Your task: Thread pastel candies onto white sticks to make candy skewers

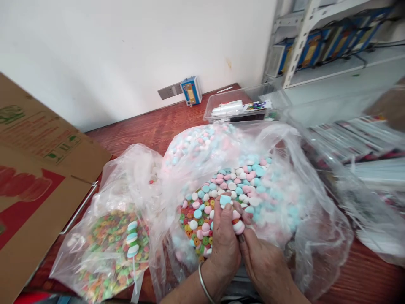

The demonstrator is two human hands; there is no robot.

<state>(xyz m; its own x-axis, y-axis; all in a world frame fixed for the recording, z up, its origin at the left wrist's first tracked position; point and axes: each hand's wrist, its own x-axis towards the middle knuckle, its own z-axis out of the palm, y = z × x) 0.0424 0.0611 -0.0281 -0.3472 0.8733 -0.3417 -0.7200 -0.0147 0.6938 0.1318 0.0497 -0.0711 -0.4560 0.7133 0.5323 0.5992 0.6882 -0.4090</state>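
Observation:
A large clear plastic bag (284, 169) lies open on the wooden table (152, 126), full of pastel blue, pink and white candies (247, 181) with colourful ring candies (193, 219) at its near left. Both my hands reach into its mouth. My left hand (225, 240), a metal bangle on the wrist, is closed on a few of the pastel candies, one blue piece at its fingertips. My right hand (264, 261) is pressed against the left, fingers curled around a pink-and-white candy. A second bag (110, 240) at the left holds ring candies and a few striped pieces.
A brown cardboard box (34, 169) fills the left side. A clear plastic container (243, 105) stands behind the bags, a small blue device (191, 90) by the wall. More clear plastic and stacked flat packs (363, 147) lie to the right; metal shelving (316, 38) at the back right.

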